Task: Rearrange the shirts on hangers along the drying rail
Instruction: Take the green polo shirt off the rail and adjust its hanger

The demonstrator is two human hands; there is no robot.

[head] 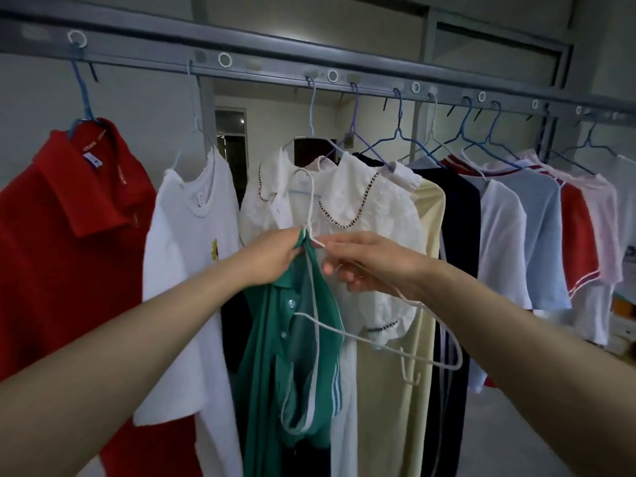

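Note:
A grey drying rail [275, 60] runs across the top with several shirts on hangers. My left hand [275, 256] is shut on the top of a green polo shirt [303, 356], which hangs off the rail in front of the other clothes. My right hand [364, 266] pinches a white wire hanger [378, 346] near its neck; one hanger arm is inside the green shirt, the other sticks out to the right. Behind my hands hangs a white lace blouse [347, 204]. Left of it are a white T-shirt [186, 235] and a red polo [69, 235].
Right of the lace blouse hang a cream shirt [430, 235], a dark navy garment [461, 218], a white shirt [499, 235], a light blue shirt [540, 228], a red-sleeved shirt [578, 235] and a pink one [605, 215]. White rings [224, 59] dot the rail.

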